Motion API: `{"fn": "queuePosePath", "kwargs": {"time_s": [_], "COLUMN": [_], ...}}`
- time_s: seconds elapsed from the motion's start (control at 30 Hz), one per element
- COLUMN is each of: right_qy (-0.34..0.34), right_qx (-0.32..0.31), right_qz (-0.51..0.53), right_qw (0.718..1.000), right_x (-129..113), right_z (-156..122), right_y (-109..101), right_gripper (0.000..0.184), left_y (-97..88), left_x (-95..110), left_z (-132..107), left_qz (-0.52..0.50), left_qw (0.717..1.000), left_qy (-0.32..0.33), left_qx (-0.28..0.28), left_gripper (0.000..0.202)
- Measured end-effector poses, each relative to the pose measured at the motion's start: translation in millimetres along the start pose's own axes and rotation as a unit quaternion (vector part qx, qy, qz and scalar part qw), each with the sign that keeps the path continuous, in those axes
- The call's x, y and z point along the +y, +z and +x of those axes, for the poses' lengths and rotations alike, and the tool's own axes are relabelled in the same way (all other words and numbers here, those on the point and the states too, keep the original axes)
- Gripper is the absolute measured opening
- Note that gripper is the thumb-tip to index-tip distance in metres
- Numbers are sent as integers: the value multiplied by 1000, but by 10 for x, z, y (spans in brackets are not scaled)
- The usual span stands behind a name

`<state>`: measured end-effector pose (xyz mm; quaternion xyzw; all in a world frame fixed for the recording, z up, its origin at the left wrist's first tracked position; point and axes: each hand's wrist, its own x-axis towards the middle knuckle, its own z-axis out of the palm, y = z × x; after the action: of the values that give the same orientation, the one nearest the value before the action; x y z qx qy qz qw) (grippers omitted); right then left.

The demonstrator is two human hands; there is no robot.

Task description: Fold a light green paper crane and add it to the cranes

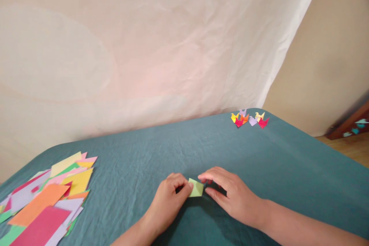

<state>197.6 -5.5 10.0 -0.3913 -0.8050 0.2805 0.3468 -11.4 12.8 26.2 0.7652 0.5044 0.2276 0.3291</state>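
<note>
A small folded piece of light green paper (196,188) is near the front middle of the cloth-covered table. My left hand (171,196) pinches its left edge between thumb and curled fingers. On the other side, my right hand (223,188) has its thumb and fingers apart, close to the paper's right edge, with nothing seen between them. The lower part of the paper casts a shadow with the hands on the dark green cloth (144,153).
A loose pile of coloured paper sheets (40,203) lies at the left. Several small folded paper birds (239,119) in yellow, red, orange and lilac stand at the far right corner. Behind the table hangs a pale curtain (144,46).
</note>
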Motion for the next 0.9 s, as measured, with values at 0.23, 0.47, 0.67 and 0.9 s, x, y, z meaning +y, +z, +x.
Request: {"fn": "queuePosePath", "kwargs": {"time_s": [0.23,0.47,0.67,0.9], "right_qy": [-12,99,99,37], "right_qx": [-22,-10,-5,36], "right_qz": [-8,43,51,42], "right_qw": [1000,994,994,998], "right_x": [-61,-45,-54,-71], "right_z": [-18,17,15,-18], "right_y": [32,53,73,38], "right_gripper": [33,12,13,36], "left_y": [60,76,93,74], "left_x": [5,56,45,44], "left_z": [-68,-88,-81,-109], "left_qz": [-63,-108,-24,-65], "left_qw": [996,992,999,996], "left_qy": [-30,-9,21,42], "left_qx": [-58,-68,41,33], "left_gripper": [32,13,13,7]}}
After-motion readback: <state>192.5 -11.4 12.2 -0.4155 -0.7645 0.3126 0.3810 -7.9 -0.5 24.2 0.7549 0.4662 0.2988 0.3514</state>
